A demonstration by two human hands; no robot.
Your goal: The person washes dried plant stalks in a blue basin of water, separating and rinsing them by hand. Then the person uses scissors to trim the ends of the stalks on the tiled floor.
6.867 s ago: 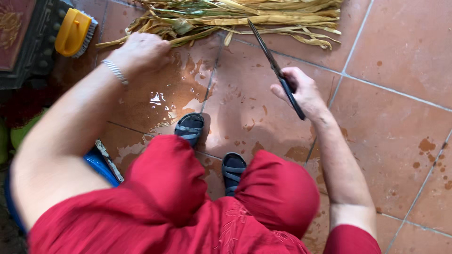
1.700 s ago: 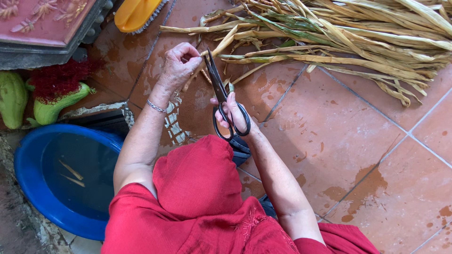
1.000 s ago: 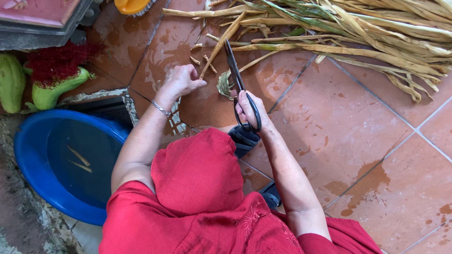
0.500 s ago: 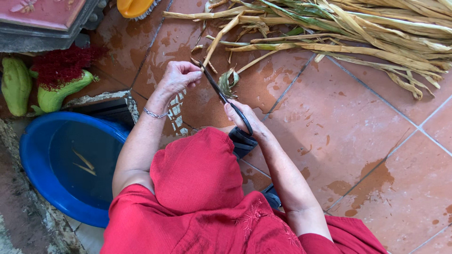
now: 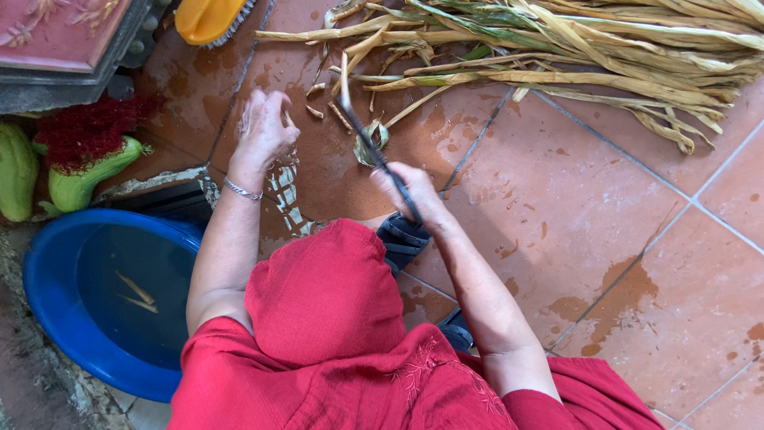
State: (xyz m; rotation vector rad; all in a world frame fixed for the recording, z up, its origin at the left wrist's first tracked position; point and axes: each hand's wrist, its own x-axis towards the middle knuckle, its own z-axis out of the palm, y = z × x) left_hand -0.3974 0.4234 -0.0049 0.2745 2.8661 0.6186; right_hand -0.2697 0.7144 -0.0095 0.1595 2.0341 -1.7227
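The long dark scissors [image 5: 374, 147] slant over the wet floor [image 5: 557, 207], their tips near the heap of dried stalks [image 5: 573, 48]. The right hand [image 5: 410, 191] has its grip closed round the handles. The left hand [image 5: 263, 127] pinches a small stalk piece. Bare tiles lie open to the right; a blue basin [image 5: 56, 295] borders the left.

A single head-worn camera looks steeply down from just above the person's red-clothed knees [image 5: 326, 295] onto a terracotta tiled floor [image 5: 573, 199]. The view faces forward from the body: both forearms reach up the frame from the bottom edge, close to the lens. A pile of dried stalks [image 5: 573, 48] lies at the far top edge, and a blue basin [image 5: 48, 271] sits at the lower left
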